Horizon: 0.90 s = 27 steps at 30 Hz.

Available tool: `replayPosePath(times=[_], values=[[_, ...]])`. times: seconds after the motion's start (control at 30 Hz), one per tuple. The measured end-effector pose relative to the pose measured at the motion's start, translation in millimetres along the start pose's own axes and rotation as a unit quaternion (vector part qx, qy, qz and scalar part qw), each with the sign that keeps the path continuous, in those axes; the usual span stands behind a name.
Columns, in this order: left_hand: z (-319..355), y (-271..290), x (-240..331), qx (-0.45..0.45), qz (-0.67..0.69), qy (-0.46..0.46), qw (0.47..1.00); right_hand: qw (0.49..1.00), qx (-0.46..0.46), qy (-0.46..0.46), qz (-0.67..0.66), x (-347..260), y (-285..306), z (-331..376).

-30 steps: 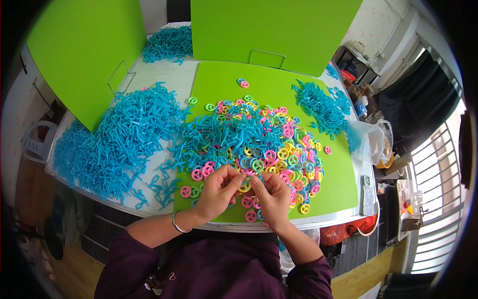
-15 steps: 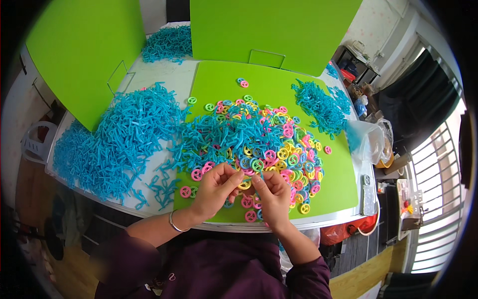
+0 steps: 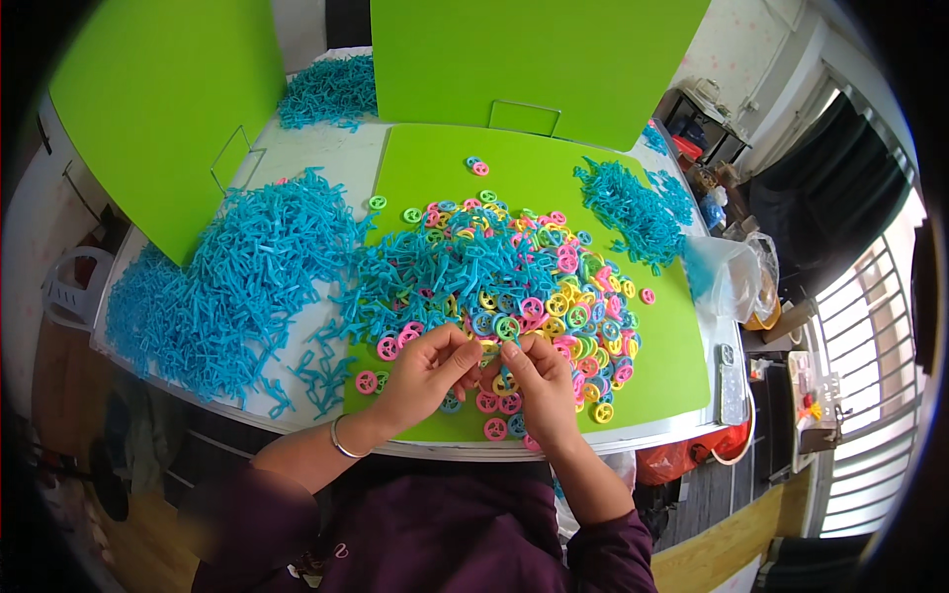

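Note:
Over the front edge of a heap of small spoked plastic wheels (image 3: 578, 316), my two hands meet with fingertips close together. My right hand (image 3: 537, 385) pinches a small blue plastic piece (image 3: 514, 342) between thumb and forefinger. My left hand (image 3: 427, 371) is closed in a pinch beside it; what lies between its fingertips is too small to make out. The wheels are pink, yellow, green and blue. On top of them lies a pile of blue forked plastic pieces (image 3: 450, 262), just beyond my hands.
A large mound of blue pieces (image 3: 267, 237) covers the table's left side. Smaller piles lie at the right (image 3: 633, 212) and far left (image 3: 331, 89). Green boards (image 3: 534, 59) stand upright behind the green mat (image 3: 657, 366). A clear plastic bag (image 3: 727, 277) sits by the right edge.
Both hands stay nearly in place, with slight finger movement. A yellow wheel that showed between the fingertips is less visible there now. The whole view has shifted slightly.

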<state>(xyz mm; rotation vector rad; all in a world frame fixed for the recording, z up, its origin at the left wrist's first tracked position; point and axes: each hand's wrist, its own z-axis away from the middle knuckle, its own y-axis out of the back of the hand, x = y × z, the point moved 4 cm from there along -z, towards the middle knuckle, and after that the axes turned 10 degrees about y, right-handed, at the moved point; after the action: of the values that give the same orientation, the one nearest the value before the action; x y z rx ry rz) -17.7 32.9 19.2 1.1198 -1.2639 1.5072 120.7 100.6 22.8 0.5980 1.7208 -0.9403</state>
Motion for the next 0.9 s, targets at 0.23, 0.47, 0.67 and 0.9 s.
replayPosePath(times=[0.23,0.47,0.67,0.9], values=[[3,-6,5,-0.004,-0.073,-0.064,0.995,1.0,-0.007,0.011,0.029,-18,5,12],[7,9,19,0.031,-0.121,-0.15,0.981,0.94,-0.153,-0.005,0.304,-90,81,105],[36,-24,82,-0.089,-0.159,-0.239,0.954,0.808,-0.12,-0.139,0.56,-58,174,171],[107,-44,158,-0.361,-0.02,-0.331,0.871,0.607,0.197,-0.195,0.745,69,319,239]])
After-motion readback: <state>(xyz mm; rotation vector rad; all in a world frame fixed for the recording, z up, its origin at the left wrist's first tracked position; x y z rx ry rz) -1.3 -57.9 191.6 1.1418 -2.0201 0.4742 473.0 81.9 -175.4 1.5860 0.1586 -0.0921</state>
